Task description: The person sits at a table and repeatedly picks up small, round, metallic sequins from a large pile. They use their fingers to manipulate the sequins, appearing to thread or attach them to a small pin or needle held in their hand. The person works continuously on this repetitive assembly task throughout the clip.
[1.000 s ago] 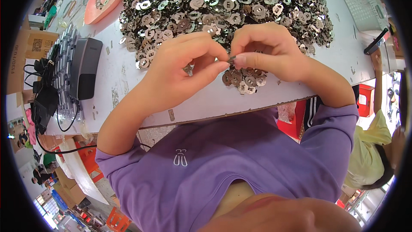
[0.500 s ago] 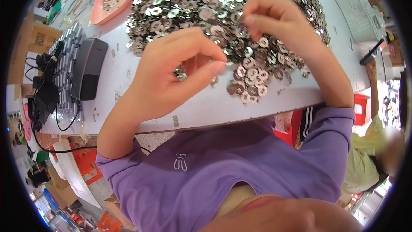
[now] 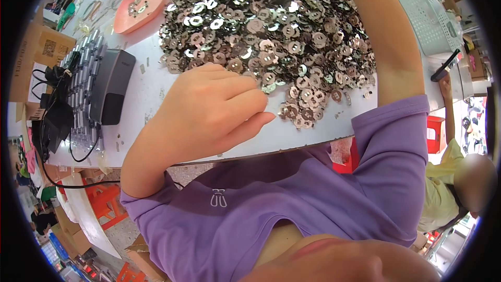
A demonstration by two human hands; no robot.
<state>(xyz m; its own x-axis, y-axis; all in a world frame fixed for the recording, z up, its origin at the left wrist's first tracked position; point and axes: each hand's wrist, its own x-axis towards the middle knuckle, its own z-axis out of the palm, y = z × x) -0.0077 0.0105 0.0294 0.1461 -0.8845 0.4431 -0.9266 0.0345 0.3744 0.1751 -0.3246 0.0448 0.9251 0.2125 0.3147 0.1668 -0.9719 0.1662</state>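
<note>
A wide heap of small round slotted metal discs covers the far middle of the table. My left hand hovers by the heap's near left edge, its fingers curled in and the thumb pressed against them. Whatever it may hold is hidden behind the knuckles. A small spill of discs reaches toward me, just right of that hand. My right forearm stretches far across the heap's right side, and the hand itself lies beyond the upper edge of the picture.
At the far left rests a pink tray with a few discs inside. A dark grey box-shaped device stands left, beside packed metal tubes and black cables. A white perforated basket sits far right. Another person's hand is near the right edge.
My right hand has left the heap and reached forward out of view. My left hand has turned knuckles up and its fingers have curled closer together.
</note>
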